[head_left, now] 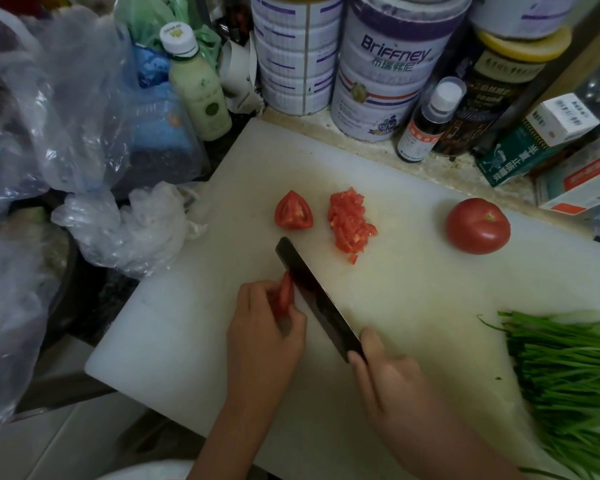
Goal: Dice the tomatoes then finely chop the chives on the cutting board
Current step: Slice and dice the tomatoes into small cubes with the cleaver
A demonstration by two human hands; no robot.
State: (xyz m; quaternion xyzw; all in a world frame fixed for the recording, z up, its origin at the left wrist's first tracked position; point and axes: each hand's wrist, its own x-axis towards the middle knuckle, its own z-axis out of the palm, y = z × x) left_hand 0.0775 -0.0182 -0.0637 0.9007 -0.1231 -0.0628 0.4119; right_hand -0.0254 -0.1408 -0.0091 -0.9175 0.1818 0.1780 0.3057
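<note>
On the white cutting board (413,289) my left hand (265,327) pinches a tomato piece (285,296) and holds it against the blade. My right hand (385,372) grips the handle of a dark cleaver (312,296), whose blade runs up and left beside that piece. Farther back lie a tomato wedge (293,212) and a pile of diced tomato (350,223). A whole tomato (477,226) sits at the board's right. A bunch of green chives (568,375) lies on the board's right front corner.
Tins (385,71), bottles (426,123) (198,88) and cartons (541,140) crowd the counter behind the board. Clear plastic bags (49,116) (129,226) pile up at the left, touching the board's left edge. The board's front left part holds nothing.
</note>
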